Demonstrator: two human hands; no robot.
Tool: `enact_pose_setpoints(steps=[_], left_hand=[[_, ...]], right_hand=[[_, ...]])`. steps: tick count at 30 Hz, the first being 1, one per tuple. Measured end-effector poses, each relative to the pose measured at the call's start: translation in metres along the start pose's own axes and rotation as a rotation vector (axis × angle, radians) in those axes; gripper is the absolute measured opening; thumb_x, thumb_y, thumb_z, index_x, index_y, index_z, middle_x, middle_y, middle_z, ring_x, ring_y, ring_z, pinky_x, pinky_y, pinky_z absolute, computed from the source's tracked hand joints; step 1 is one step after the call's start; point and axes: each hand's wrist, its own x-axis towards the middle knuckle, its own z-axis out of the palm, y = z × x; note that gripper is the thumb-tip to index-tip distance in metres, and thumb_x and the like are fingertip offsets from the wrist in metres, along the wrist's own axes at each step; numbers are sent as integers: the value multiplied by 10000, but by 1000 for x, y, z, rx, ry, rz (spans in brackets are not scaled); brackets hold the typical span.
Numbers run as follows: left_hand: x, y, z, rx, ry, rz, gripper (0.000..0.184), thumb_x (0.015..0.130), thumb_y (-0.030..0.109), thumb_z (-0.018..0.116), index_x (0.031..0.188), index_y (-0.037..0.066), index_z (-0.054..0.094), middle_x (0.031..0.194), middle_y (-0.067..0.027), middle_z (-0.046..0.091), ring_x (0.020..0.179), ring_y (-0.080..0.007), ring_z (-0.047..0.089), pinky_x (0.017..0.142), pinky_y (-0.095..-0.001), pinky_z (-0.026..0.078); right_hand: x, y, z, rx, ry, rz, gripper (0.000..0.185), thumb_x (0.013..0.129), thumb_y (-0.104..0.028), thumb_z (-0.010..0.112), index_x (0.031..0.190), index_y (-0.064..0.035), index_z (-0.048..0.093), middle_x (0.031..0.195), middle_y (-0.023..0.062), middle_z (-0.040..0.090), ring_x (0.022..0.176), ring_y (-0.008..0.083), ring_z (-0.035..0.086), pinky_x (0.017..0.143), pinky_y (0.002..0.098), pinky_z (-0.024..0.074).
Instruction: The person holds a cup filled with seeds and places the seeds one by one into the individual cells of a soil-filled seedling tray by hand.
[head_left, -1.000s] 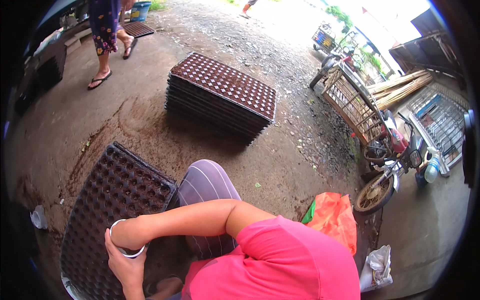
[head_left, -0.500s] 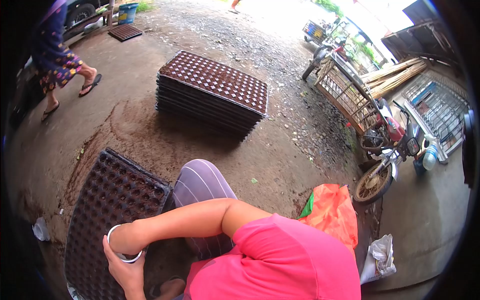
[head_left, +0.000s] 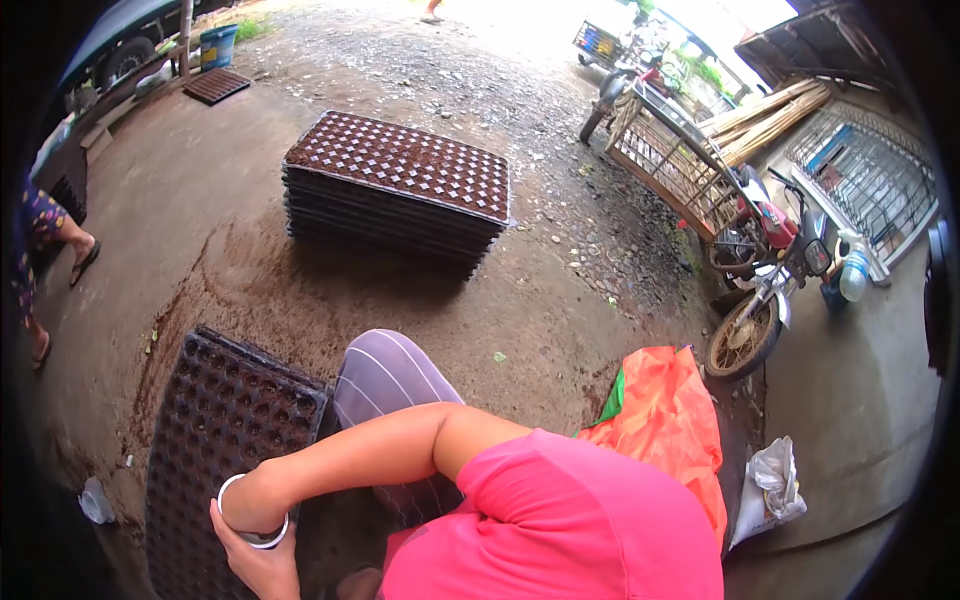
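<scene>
My left hand (head_left: 262, 562) is wrapped around the outside of a white-rimmed cup (head_left: 276, 538), low in the view. Down inside that cup is my right hand (head_left: 252, 504); its fingers are hidden by the cup and wrist. Both hands are over a dark seedling tray (head_left: 232, 400) lying on the ground to the left of my knee. Its many round cells have dark hollows, with brown soil-like matter around them. Another tray edge shows beneath it.
A tall stack of soil-filled trays (head_left: 400, 165) stands ahead. A lone tray (head_left: 216, 87) lies near a blue bucket (head_left: 218, 46). Right are a motorcycle (head_left: 765, 300), an orange sack (head_left: 660, 420) and a white bag (head_left: 768, 490). A person's leg (head_left: 75, 245) is at far left.
The walking person has moved to the left edge of view. My view has shifted slightly, so the scene sits differently. My hands stay at the cup over the tray.
</scene>
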Motion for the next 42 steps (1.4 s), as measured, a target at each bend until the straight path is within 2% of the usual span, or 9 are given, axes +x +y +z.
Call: enact_pose_setpoints(steps=[5, 7, 11, 14, 18, 25, 32, 37, 42], left_hand=[[1, -2, 2, -53, 53, 82, 1006, 689, 359, 947, 1519, 113, 434, 1316, -270, 650, 1212, -437, 637, 999, -518, 512], [1, 4, 0, -53, 24, -5, 1001, 689, 352, 950, 1513, 103, 439, 1299, -271, 658, 1203, -432, 645, 995, -515, 515], [-1, 9, 0, -22, 23, -5, 994, 691, 356, 951, 1502, 85, 445, 1282, -275, 664, 1188, -432, 653, 986, -507, 521], [-1, 9, 2, 17, 50, 33, 994, 694, 362, 952, 1497, 70, 444, 1270, -278, 669, 1177, -432, 659, 979, -497, 526], [-1, 9, 4, -29, 48, 50, 989, 694, 351, 956, 1494, 70, 448, 1277, -275, 667, 1178, -414, 664, 989, -485, 526], [0, 27, 2, -87, -53, -101, 980, 687, 254, 958, 1507, 97, 445, 1345, -238, 649, 1262, -351, 628, 1073, -452, 477], [1, 29, 3, -91, -52, -104, 990, 675, 203, 960, 1506, 64, 440, 1333, -232, 655, 1246, -327, 638, 1079, -431, 477], [-1, 25, 6, -115, -18, -39, 988, 680, 195, 958, 1498, 20, 433, 1320, -231, 662, 1223, -322, 648, 1071, -425, 482], [-1, 25, 5, -102, -18, -51, 983, 681, 205, 959, 1496, 34, 437, 1317, -237, 660, 1220, -326, 647, 1068, -435, 483]], right_hand=[[6, 5, 7, -21, 25, -66, 198, 753, -131, 731, 842, 43, 758, 860, 240, 731, 813, 395, 692, 749, 490, 525], [5, 4, 4, -28, 20, -65, 205, 754, -135, 731, 847, 45, 758, 862, 242, 732, 816, 396, 692, 751, 492, 525], [8, 7, 0, -71, -24, -124, 218, 743, -157, 734, 837, 37, 765, 867, 230, 741, 818, 394, 696, 760, 495, 529], [0, 4, -3, -63, 42, -94, 201, 771, -171, 737, 756, 28, 750, 799, 223, 734, 751, 399, 695, 706, 478, 547], [-5, 1, -8, -48, 28, 9, 197, 768, -181, 736, 766, 15, 758, 819, 212, 742, 777, 396, 705, 723, 474, 558], [8, 15, 9, -120, -32, -46, 185, 771, -178, 718, 792, -2, 772, 852, 209, 751, 808, 388, 715, 743, 478, 565], [11, 19, 12, -117, 9, -174, 187, 762, -177, 723, 807, -4, 779, 857, 230, 747, 805, 392, 715, 727, 481, 557], [5, 10, 3, -114, -4, -114, 188, 762, -171, 721, 813, 0, 779, 860, 235, 747, 803, 396, 715, 730, 486, 558], [9, 13, 7, -124, 10, -102, 184, 759, -168, 724, 812, -1, 780, 852, 234, 746, 812, 396, 715, 738, 483, 558]])
